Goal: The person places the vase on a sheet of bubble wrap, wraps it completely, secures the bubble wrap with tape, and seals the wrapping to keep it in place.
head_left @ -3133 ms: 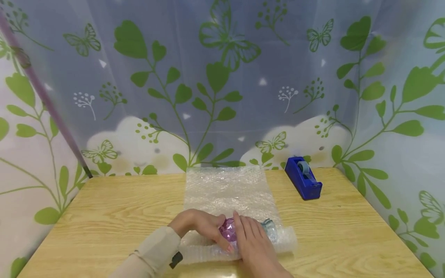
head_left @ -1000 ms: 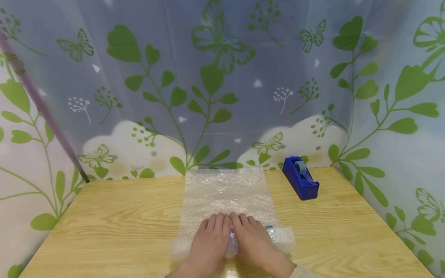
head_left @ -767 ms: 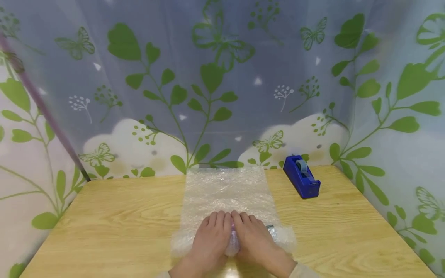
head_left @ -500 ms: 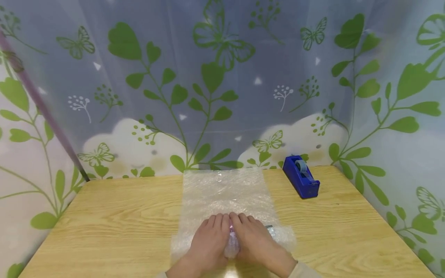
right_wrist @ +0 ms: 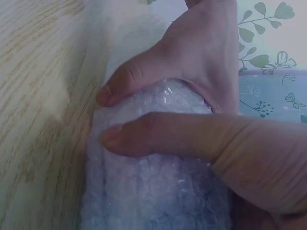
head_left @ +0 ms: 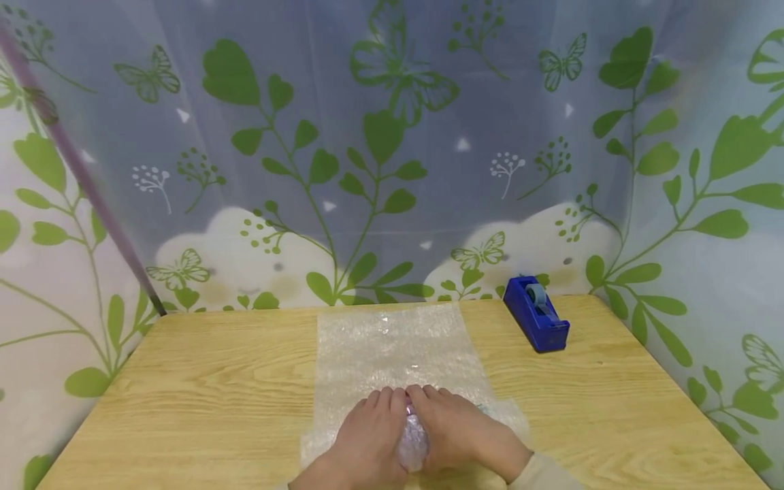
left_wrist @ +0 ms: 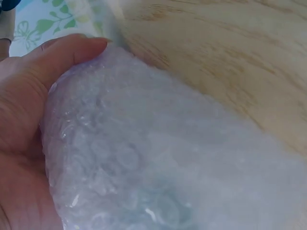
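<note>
Mid-roll here: left hand and right hand both curl their grip around the pink item bundled in clear bubble wrap, near edge of the wooden tabletop. Next, probably roll it forward over the flat remainder.

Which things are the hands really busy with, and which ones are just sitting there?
Busy with:
- left hand and right hand, both wrapped round the roll
- bubble wrap, rolled up at the near end
- pink thing inside the roll, barely showing

Just sitting there:
- blue tape dispenser, far right on the wooden table, untouched
- leafy butterfly curtain behind
</note>
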{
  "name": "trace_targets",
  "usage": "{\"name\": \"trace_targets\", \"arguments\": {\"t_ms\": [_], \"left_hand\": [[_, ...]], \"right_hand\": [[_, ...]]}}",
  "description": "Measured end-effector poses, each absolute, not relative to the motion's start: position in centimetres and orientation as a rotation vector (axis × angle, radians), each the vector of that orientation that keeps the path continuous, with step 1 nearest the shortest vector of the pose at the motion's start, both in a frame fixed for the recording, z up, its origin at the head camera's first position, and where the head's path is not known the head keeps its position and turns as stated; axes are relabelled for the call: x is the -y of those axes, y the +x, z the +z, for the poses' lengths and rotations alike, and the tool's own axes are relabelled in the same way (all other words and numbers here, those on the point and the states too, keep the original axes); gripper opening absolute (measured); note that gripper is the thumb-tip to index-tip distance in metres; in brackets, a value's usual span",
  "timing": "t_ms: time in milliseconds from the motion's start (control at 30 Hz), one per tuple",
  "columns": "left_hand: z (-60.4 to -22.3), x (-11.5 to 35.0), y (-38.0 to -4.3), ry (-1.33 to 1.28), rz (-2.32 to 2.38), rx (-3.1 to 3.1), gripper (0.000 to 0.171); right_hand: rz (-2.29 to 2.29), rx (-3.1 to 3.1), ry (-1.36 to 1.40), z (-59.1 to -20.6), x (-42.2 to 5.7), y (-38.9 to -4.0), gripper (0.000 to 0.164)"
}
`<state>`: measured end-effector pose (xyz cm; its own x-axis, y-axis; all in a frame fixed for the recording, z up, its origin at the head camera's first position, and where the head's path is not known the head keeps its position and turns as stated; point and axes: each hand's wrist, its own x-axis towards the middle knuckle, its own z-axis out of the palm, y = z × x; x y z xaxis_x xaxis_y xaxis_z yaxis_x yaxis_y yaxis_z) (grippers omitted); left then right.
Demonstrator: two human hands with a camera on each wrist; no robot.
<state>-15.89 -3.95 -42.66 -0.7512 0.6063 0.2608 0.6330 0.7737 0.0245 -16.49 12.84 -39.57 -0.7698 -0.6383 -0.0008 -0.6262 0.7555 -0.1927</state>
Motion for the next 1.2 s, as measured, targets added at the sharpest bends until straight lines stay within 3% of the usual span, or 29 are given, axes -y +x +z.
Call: {"name": "trace_targets", "arguments": {"t_ms": [500,833,1200], "left_hand": [[-41.7,3.7,-16.5,-1.085,-0.21,2.828,0.098],[-41.4,3.8,-17.0,-1.076,-0.241,2.857,0.08],[-41.9,4.3,-17.7,-1.112,-0.344,2.882,0.077]], "right_hand": [[-0.504,-2.597,-0.945,-39.0,-14.0,-17.8,0.077],[-0.583,-2.492,-1.042,-39.0,-13.9,-18.9,0.068],[-0.551,-2.437,-1.024,-38.9,-13.3,-19.5,0.067]]}}
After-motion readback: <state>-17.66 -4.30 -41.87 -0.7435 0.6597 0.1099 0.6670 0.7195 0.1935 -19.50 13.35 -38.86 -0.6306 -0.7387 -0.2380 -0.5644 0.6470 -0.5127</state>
